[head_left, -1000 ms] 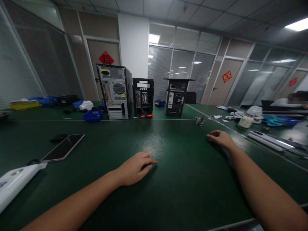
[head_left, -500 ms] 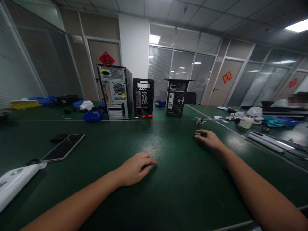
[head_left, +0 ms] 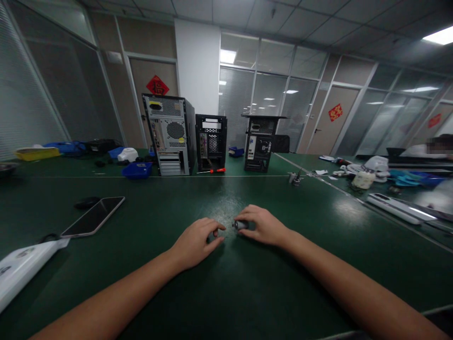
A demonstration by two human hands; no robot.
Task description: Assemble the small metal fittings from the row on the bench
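Note:
My right hand [head_left: 264, 225] has its thumb and fingers closed around a small grey metal cylinder [head_left: 239, 225] with a short stub at its left end, like a small motor. It is low over the green table [head_left: 226, 293], and its inner end is hidden by the fingers. Just left of it, my left hand [head_left: 198, 240] holds nothing, thumb and fingers apart, pointing toward the cylinder without touching it. Farther back on the right stand a few small metal parts [head_left: 294, 178], too small to name.
Three computer cases [head_left: 172, 134] stand along the back, with a red-handled screwdriver [head_left: 217, 170] in front. A blue bin [head_left: 137, 170] is beside them. A phone [head_left: 95, 216] and white device [head_left: 26, 262] lie left; a white-and-black device [head_left: 399, 208] lies right. Another person [head_left: 430, 148] sits far right.
My right hand has moved left and nearer with the small cylinder, from beside the metal parts to close by my left hand. The left hand has shifted slightly left, its fingers farther apart.

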